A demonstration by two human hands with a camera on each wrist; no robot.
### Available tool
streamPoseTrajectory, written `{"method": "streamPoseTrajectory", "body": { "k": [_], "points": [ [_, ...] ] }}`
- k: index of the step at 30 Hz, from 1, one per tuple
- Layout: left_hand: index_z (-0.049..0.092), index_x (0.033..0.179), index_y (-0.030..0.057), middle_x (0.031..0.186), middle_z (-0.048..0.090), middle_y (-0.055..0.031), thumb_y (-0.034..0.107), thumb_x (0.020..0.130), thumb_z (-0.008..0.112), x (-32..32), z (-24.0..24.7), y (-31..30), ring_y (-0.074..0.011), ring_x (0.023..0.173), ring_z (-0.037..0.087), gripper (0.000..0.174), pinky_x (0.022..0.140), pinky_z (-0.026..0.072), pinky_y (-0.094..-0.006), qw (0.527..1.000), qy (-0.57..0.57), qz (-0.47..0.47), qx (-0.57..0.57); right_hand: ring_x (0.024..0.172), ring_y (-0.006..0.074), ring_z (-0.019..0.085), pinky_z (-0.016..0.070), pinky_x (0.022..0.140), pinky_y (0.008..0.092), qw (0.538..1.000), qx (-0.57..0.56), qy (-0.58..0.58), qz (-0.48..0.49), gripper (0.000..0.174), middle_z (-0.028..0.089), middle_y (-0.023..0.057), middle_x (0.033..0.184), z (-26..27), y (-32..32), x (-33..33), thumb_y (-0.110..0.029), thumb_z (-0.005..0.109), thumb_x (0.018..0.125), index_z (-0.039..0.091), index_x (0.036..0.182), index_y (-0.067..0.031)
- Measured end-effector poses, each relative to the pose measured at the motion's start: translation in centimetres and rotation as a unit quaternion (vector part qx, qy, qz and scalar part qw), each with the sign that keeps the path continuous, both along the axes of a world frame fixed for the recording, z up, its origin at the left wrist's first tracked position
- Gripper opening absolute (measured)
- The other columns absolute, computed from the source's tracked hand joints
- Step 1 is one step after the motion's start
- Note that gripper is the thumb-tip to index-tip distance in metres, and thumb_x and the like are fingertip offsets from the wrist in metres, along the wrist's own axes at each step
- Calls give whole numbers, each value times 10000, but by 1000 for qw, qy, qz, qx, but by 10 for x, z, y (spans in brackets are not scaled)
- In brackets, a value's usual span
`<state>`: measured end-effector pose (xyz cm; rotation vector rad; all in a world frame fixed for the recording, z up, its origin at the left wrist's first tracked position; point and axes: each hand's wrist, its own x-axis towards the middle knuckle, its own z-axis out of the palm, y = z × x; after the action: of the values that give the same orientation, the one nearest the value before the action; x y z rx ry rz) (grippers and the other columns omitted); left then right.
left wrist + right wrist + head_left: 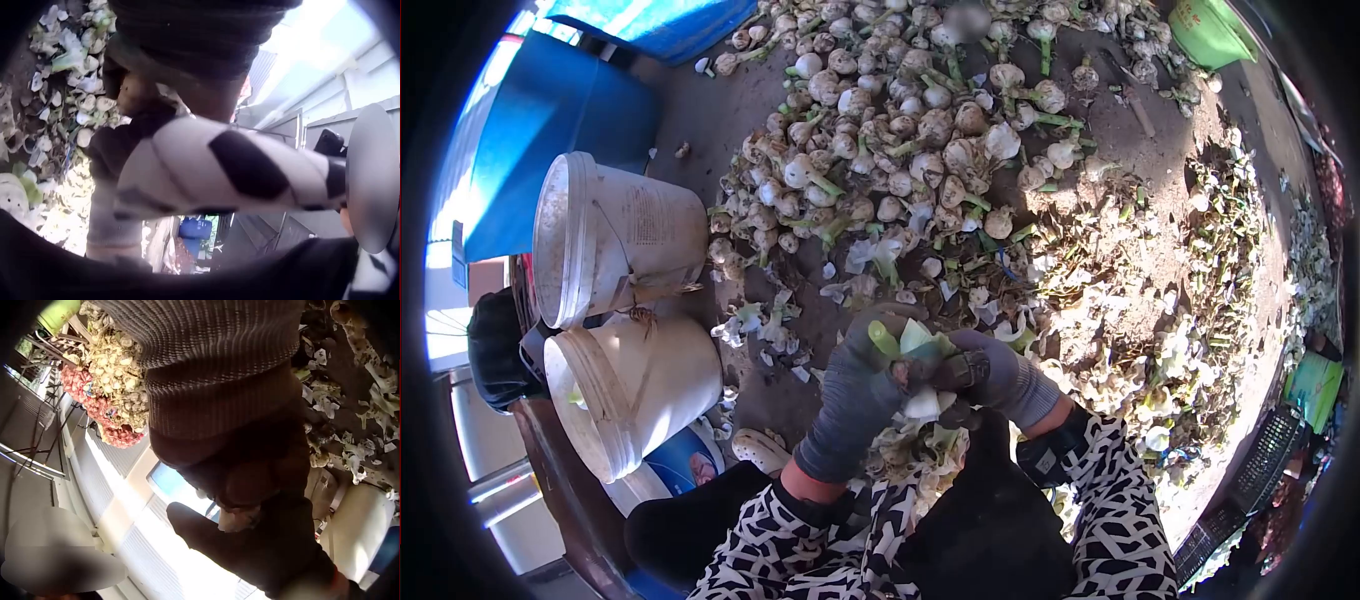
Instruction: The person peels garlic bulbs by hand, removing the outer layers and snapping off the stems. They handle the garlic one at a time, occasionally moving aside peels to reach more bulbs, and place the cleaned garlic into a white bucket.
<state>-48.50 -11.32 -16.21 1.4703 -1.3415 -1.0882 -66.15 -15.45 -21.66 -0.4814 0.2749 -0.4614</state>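
In front of the lap, both grey-gloved hands meet around a garlic bulb [922,404] with a green stem [883,340] and pale loosened skin [920,338]. My left hand [850,385] grips it from the left. From the right, my right hand [1000,378] has its fingers curled at the bulb's skin. A pale piece of the bulb [234,520] shows between the dark gloves in the right wrist view. Over in the left wrist view, a patterned sleeve [219,165] covers much of the scene, and the bulb is hidden.
A large heap of garlic bulbs [900,130] spreads ahead. Peeled skins and stem scraps [1120,300] cover the ground at right. Two white buckets [655,225] lean at left near a blue container [565,130]. A green basin [1210,35] and a black crate [1265,460] stand at right.
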Motion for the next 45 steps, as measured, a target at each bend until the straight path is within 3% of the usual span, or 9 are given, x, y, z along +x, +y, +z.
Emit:
{"method": "streamPoseTrajectory", "body": {
  "k": [11,13,16,22,25,34,36,39,45],
  "points": [
    [566,1249,71,1333,547,-98,422,1004,311,62,1,-39,-371,1334,373,498,1119,223,-575,820,570,28,44,879,271,673,537,830,385,988,-9,143,-53,380,680,139,922,12,26,-87,-208,657,864,566,1173,-5],
    [555,1250,49,1308,547,-173,370,1016,310,63,-7,-32,-353,1273,460,467,1084,311,-556,932,356,52,-48,835,290,676,520,795,350,836,-474,175,213,508,689,103,831,40,-3,-64,-407,690,829,574,1211,-93],
    [546,1219,-19,1229,578,-239,296,1029,306,62,9,-36,-323,1182,552,439,1023,424,-478,973,229,3,20,668,221,659,509,626,311,655,-540,485,209,585,655,56,702,72,-11,-12,-413,787,748,586,1187,-82],
    [594,1162,-12,1149,626,-232,402,983,381,43,18,-28,-334,1132,582,498,993,433,-485,984,164,19,72,498,46,542,423,454,213,973,-141,175,44,383,595,8,609,64,-31,26,-326,733,825,632,1039,-24],
    [537,1279,59,1267,582,-151,390,974,356,52,3,-31,-341,1268,460,485,1056,293,-615,777,630,22,-8,488,52,514,384,440,213,987,-92,123,48,201,576,9,603,58,-27,8,-193,689,855,648,927,-10],
    [525,1289,124,1304,562,-77,375,928,464,66,-11,-38,-294,1274,454,444,1069,346,-533,700,683,203,54,635,152,619,458,562,287,926,-103,-283,229,163,652,104,722,65,-23,-4,-87,679,845,676,904,66],
    [524,1289,123,1302,563,-82,375,913,490,67,-13,-37,-297,1262,465,454,1068,348,-525,696,681,217,65,765,278,673,541,771,346,917,-355,-9,183,209,679,123,866,39,-16,2,22,628,811,649,1015,-17],
    [573,1225,105,1250,591,-116,387,902,507,84,-12,-30,-321,1185,530,434,958,453,-498,650,692,281,141,745,351,661,516,645,440,495,-660,394,406,280,677,139,824,28,-2,31,-316,571,806,651,958,-95],
    [600,1175,28,1065,643,-110,317,977,403,248,85,41,-191,886,629,402,735,530,-304,919,104,374,-62,786,325,668,510,688,430,553,-470,682,87,310,683,132,829,-43,-61,-32,-382,618,822,625,969,-109]
  ]
}}
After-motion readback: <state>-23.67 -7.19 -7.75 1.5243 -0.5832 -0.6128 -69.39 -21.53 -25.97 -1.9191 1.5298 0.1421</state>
